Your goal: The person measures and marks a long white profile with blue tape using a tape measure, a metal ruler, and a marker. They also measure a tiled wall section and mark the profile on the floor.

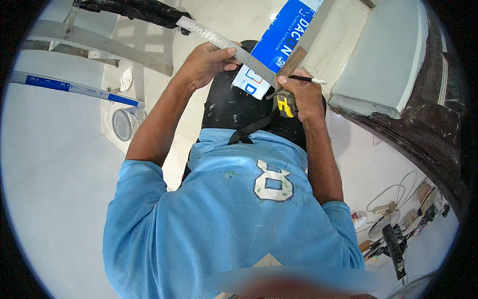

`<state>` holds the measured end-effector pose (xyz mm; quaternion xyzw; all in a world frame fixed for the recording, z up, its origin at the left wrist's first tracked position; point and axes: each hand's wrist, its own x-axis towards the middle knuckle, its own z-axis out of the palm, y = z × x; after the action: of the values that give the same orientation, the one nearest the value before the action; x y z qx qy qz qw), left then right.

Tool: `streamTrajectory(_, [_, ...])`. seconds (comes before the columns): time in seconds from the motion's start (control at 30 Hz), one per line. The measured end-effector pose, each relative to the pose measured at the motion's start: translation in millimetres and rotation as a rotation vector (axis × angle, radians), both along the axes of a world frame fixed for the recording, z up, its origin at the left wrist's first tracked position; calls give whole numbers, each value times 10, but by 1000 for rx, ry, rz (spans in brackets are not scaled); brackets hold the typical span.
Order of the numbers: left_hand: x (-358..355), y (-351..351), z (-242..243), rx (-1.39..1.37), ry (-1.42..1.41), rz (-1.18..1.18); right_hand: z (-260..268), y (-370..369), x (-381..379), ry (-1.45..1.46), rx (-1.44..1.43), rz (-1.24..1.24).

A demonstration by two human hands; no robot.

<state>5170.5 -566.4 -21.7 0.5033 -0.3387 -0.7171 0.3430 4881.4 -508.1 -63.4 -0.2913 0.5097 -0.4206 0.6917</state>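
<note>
A flat aluminium profile (280,41) in blue and white protective film lies across my lap, its near end over my dark trousers. Across it rests a try square with a speckled metal blade (224,42) and a wooden stock (293,61). My left hand (214,61) grips the blade, thumb on top. Close to the corner of the square, my right hand (304,91) holds a slim black pen or marker (304,79) with a pale end pointing right. A yellow and black tape measure (285,104) sits against the right palm; whether the fingers hold it is unclear.
To the left are a lidded bucket (122,124), a film-covered profile (86,91) and a curved pale shelf-like piece (112,48). A dark curved furniture piece (422,123) stands right. Tools (394,246) and a cable (384,194) lie lower right.
</note>
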Motion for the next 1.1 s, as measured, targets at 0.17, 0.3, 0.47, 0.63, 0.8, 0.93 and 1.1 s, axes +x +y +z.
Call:
streamTrajectory(0.17, [-100,62,87,99,-100,39,26,-38,-36,55,-3,54])
streamTrajectory(0.3, [-90,99,-21,97,-136,89,33,-34,-17,6,-12,29])
streamTrajectory(0.47, [-162,197,-56,75,-88,190,85,-54,15,91,-11,19])
streamTrajectory(0.63, [-158,175,-46,94,-98,153,65,-72,-4,78,19,27])
streamTrajectory(0.8, [-198,199,-44,72,-108,209,191,-80,33,93,21,18])
streamTrajectory(0.93, [-211,298,3,-8,-263,337,86,-78,12,146,-18,37])
streamTrajectory(1.1, [-183,370,271,-810,-955,188,42,-67,8,111,-42,25])
